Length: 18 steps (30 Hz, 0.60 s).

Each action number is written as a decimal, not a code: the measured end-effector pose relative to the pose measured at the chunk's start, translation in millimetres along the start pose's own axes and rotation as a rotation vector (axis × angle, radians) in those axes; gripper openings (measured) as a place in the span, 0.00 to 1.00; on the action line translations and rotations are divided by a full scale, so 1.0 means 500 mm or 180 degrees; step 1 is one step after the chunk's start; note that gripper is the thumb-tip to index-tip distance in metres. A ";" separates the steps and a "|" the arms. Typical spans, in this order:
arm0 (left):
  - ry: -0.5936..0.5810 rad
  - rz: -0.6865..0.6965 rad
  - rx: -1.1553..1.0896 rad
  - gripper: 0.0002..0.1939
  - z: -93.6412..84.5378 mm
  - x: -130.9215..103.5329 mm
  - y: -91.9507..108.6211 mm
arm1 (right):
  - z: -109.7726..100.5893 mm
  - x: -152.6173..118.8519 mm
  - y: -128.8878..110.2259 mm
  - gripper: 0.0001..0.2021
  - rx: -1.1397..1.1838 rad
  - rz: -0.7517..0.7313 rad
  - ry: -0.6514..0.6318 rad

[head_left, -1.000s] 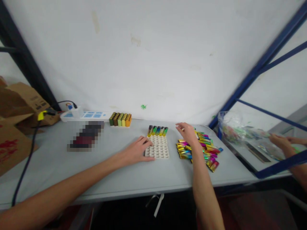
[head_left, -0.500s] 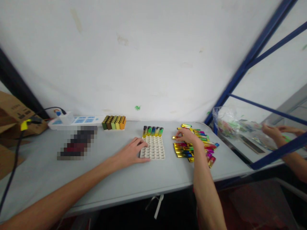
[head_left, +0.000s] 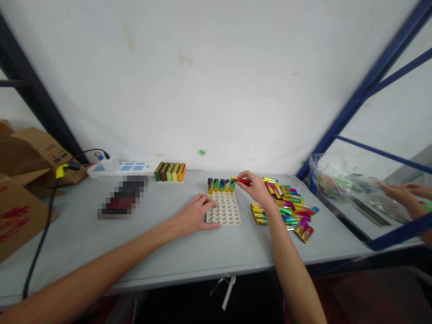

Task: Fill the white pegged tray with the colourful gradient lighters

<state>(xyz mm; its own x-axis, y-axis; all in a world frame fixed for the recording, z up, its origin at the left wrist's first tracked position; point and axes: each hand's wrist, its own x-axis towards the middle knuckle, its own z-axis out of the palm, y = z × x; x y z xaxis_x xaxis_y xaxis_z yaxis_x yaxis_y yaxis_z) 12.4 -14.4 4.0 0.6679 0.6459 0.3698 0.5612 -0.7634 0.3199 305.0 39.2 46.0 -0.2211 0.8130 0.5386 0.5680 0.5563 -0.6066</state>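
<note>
Progress looked early: in the tray (head_left: 227, 211), on the desk (head_left: 151, 263) between the hands, only 1 row of 5 lighters (head_left: 222, 185) stood upright, at the far edge, while the holes in front of it that showed were bare. A loose pile (head_left: 293, 202) of shiny lighters lay to the right, apart from the tray, so most of the filling seemed left. Back by the wall, left of the tray, stood a close-packed block (head_left: 169, 172) of upright lighters. The left hand (head_left: 195, 212) lay half spread over the tray's left edge, thumb and fingers apart. The right hand (head_left: 254, 185) pinched 1 red lighter (head_left: 243, 182), tilted almost flat, by the row's right end; whether they touched, I could not tell.
</note>
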 end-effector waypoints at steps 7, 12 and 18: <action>0.0046 0.0031 -0.0049 0.28 0.000 -0.003 -0.001 | -0.012 -0.007 -0.045 0.17 0.0743 0.0163 0.0327; 0.0057 0.0012 -0.0024 0.27 -0.003 -0.003 0.004 | 0.029 -0.008 -0.083 0.15 0.0760 -0.0052 -0.0423; -0.0034 0.0010 0.0049 0.28 -0.004 -0.001 0.007 | 0.091 0.000 -0.090 0.18 0.0121 -0.0178 -0.0433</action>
<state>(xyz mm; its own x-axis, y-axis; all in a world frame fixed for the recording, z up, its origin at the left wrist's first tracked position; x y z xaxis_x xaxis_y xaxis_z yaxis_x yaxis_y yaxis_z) 13.0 -17.7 6.8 0.6748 0.6434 0.3615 0.5664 -0.7655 0.3052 243.2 22.1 46.6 -0.3583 0.7949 0.4896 0.5220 0.6053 -0.6009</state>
